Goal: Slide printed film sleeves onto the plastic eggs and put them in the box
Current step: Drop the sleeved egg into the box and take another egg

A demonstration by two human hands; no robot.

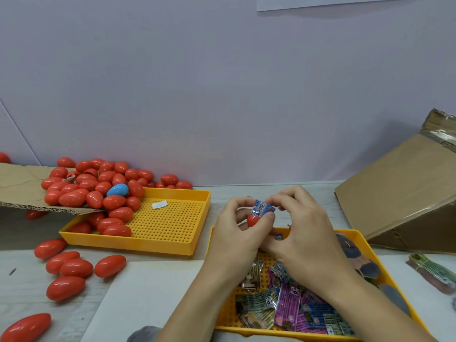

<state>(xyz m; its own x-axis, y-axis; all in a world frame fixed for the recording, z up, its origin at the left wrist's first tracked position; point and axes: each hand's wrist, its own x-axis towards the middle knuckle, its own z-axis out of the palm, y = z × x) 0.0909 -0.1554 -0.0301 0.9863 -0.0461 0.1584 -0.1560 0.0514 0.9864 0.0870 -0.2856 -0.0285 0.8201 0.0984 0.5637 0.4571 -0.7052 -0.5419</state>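
My left hand (238,228) holds a red plastic egg (253,220) above the near yellow tray (355,234). A blue printed film sleeve (263,209) covers the egg's upper end, and my right hand (299,225) pinches that sleeve from the right. Flat printed sleeves (291,304) in pink, green and blue lie in the near tray under my wrists. A big heap of red eggs (98,186) with one blue egg (118,189) spills from a cardboard flap into the far yellow tray (170,223). The cardboard box (404,198) stands tilted at the right.
Several loose red eggs (66,267) lie on the table at the left. A white sheet (148,292) covers the table in front of me. A bundle of green sleeves (434,272) lies at the far right. A pale wall closes the back.
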